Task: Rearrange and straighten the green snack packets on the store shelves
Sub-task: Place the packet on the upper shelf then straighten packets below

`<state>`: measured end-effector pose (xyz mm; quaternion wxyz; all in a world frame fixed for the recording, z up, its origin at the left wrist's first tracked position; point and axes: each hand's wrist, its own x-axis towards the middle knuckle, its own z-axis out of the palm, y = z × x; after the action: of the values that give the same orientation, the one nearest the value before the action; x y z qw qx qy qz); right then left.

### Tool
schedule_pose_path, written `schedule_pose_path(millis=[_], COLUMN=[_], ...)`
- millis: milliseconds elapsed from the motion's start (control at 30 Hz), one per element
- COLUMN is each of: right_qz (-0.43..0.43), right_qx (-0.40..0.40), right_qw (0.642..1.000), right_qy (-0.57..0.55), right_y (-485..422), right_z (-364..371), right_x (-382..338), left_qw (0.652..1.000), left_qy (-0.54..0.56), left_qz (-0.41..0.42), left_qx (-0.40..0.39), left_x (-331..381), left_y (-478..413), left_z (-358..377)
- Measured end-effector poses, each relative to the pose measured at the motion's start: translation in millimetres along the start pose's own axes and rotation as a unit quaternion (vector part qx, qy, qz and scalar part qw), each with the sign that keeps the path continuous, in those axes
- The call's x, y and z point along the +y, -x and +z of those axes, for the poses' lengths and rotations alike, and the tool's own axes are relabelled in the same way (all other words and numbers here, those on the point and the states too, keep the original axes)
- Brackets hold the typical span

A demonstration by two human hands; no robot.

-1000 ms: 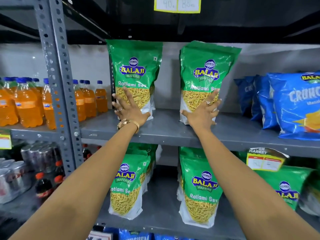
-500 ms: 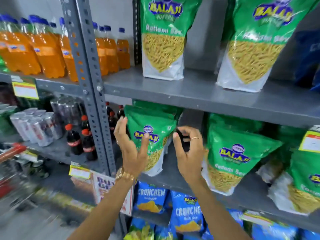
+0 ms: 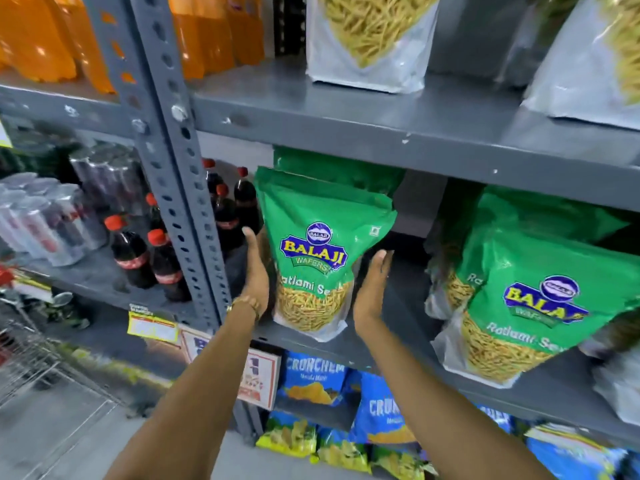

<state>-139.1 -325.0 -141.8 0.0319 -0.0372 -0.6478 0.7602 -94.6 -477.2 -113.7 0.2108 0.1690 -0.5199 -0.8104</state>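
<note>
A green Balaji Ratlami Sev packet (image 3: pixel 322 258) stands upright at the left end of the middle shelf (image 3: pixel 405 327), with another green packet (image 3: pixel 332 164) behind it. My left hand (image 3: pixel 256 271) lies flat against its left side. My right hand (image 3: pixel 372 289) is flat beside its right side, fingers straight. Neither hand closes around it. More green packets (image 3: pixel 540 306) lean at the right of the same shelf. Two green packets (image 3: pixel 367 46) (image 3: pixel 595 64) stand on the shelf above, their tops cut off by the frame.
A grey perforated upright (image 3: pixel 173 168) stands just left of my left hand. Beyond it are cola bottles (image 3: pixel 138 258), cans (image 3: pixel 41 223) and orange drink bottles (image 3: pixel 214 32). Blue Crunchem packets (image 3: pixel 381 410) fill the lower shelf. A wire trolley (image 3: pixel 41 368) sits at bottom left.
My hands left the two upper-shelf packets and came down to the middle shelf. They have closed in on either side of the left green packet, which now stands straighter.
</note>
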Motion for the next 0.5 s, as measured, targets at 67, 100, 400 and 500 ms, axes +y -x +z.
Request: schedule_pose_path(millis=[67,100,400,500], right_qz=[0.016,0.027,0.137,0.138], right_qx=[-0.009,-0.027,-0.137,-0.141], right_qw=[1.000,0.999,0.975,0.975], right_qy=[-0.012,-0.011,-0.109,-0.106], right_y=[-11.9,-13.6,-15.6,-18.7], right_z=[0.4,-0.6,6.6,4.2], right_x=[6.6,10.3,24.3,27.9], left_qw=[0.999,0.997,0.987,0.987], left_qy=[0.013,0.014,0.052,0.045], left_qz=[-0.046,-0.061,-0.100,-0.105], left_qx=[-0.019,-0.036,-0.114,-0.113], left_x=[3.2,2.5,-23.7,-28.2], left_y=[-14.3,-19.1,-36.9,-35.5], left_z=[0.2,1.6,15.6,15.2])
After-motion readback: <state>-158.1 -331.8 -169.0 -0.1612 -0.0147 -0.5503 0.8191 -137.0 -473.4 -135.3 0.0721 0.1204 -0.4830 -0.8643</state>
